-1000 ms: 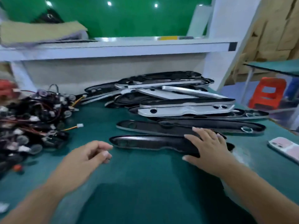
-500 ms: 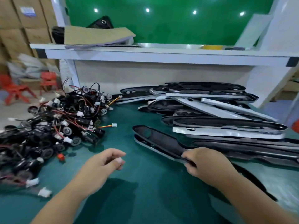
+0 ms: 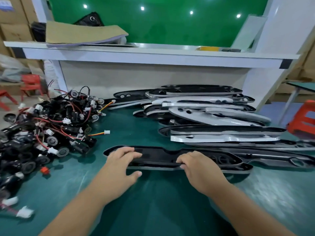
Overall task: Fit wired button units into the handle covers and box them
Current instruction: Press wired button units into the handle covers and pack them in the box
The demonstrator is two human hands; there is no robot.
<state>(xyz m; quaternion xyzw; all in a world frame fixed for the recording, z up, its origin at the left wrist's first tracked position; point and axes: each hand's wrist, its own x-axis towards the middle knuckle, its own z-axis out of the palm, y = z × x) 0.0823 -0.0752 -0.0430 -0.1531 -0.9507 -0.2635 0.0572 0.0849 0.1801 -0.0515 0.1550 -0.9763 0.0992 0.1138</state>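
Note:
A long black handle cover (image 3: 160,156) lies crosswise on the green table (image 3: 153,201) in front of me, hollow side up. My left hand (image 3: 119,169) holds its left end, fingers on top and thumb under the near edge. My right hand (image 3: 199,167) grips its near edge right of the middle, fingers curled over it. A tangled heap of black wired button units (image 3: 42,130) with red wires and white plugs lies at the left. A stack of black and silver handle covers (image 3: 213,116) lies at the back right.
A white shelf (image 3: 153,55) runs across the back with cardboard sheets (image 3: 81,34) on it. A small red part (image 3: 44,170) lies on the mat near the button heap. Red stools stand at the far left (image 3: 31,81) and right (image 3: 303,120).
The cover has swung from a diagonal to crosswise in front of me. My left hand, empty and apart before, now holds its left end. My right hand keeps its grip.

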